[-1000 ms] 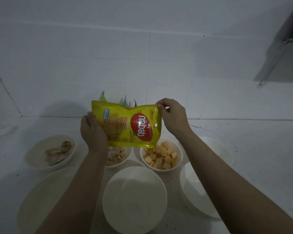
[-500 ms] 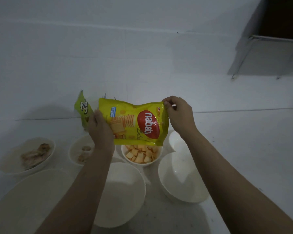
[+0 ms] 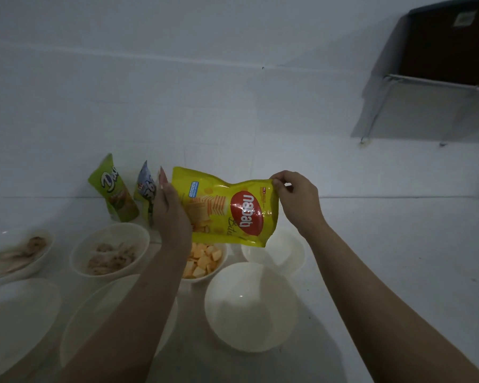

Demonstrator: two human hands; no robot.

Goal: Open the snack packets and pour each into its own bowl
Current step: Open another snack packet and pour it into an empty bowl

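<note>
A yellow snack packet (image 3: pixel 227 208) with a red oval logo hangs sideways in the air above the bowls. My left hand (image 3: pixel 170 214) grips its left end, and my right hand (image 3: pixel 296 200) pinches its upper right corner. Under it sits a bowl of orange cubes (image 3: pixel 203 262). Two empty white bowls lie to the right: a small one (image 3: pixel 284 252) behind and a large one (image 3: pixel 250 305) in front. A green packet (image 3: pixel 112 189) and a blue-white packet (image 3: pixel 145 192) stand against the wall at the left.
Two bowls with pale brown snacks (image 3: pixel 109 252) (image 3: pixel 18 252) sit at the left. Large white bowls (image 3: pixel 14 322) (image 3: pixel 100 313) lie near the front left, partly under my left arm. A dark shelf (image 3: pixel 448 48) hangs on the tiled wall at the upper right.
The view has swung left to right, so the bowls now appear further left. The yellow packet stays held in both hands and is tilted a little more down to the right.
</note>
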